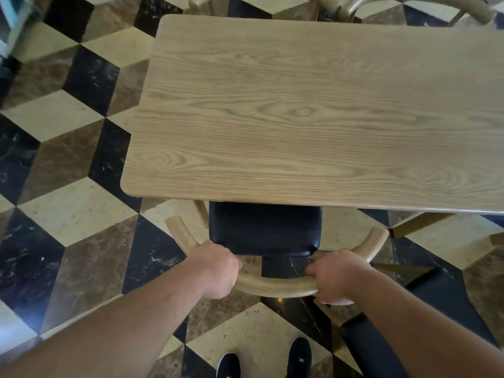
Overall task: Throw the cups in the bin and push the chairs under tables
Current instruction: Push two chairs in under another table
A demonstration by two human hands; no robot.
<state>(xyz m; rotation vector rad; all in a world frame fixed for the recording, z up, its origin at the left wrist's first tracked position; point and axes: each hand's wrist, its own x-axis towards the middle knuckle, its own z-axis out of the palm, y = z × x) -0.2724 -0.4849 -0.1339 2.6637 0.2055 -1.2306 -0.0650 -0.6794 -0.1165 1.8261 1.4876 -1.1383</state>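
A chair with a curved wooden backrest and a black padded seat stands at the near edge of a light wooden table. The front part of the seat is tucked under the tabletop. My left hand grips the left part of the backrest. My right hand grips its right part. No cups show in this view.
Another chair with a black seat and wooden frame stands close on my right. Chair backs line the table's far side. The floor is cube-pattern marble tile. My black shoes are just behind the chair.
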